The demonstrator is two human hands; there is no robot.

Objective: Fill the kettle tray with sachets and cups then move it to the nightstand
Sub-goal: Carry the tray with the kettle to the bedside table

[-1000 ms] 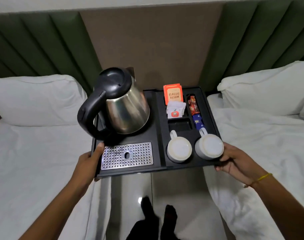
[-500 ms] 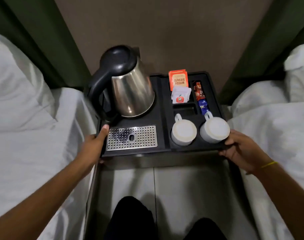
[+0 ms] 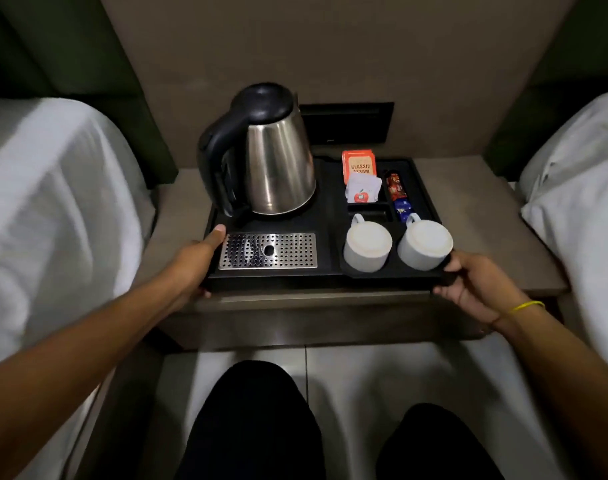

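The black kettle tray (image 3: pixel 327 244) lies over the grey-brown nightstand (image 3: pixel 178 209) between two beds. On it stand a steel kettle (image 3: pixel 275 168) with a black handle, a perforated metal drip plate (image 3: pixel 268 251) and two white cups (image 3: pixel 366 247) (image 3: pixel 425 245) turned upside down. An orange tea sachet (image 3: pixel 359 164), a white sachet (image 3: pixel 363 190), a red one (image 3: pixel 395 187) and a blue one (image 3: pixel 403 209) fill its back-right compartments. My left hand (image 3: pixel 195 261) grips the tray's front-left corner. My right hand (image 3: pixel 475 285) grips its front-right corner.
White bedding lies on the left bed (image 3: pixel 53 220) and the right bed (image 3: pixel 579 209), close against the nightstand's sides. A dark switch panel (image 3: pixel 351 121) is set in the wall behind the kettle. My dark-trousered legs (image 3: pixel 254 427) are over a pale tiled floor (image 3: pixel 365 375).
The tray has gone forward and down from mid-air onto the nightstand top. I have stepped closer, and both hands keep hold of its front corners.
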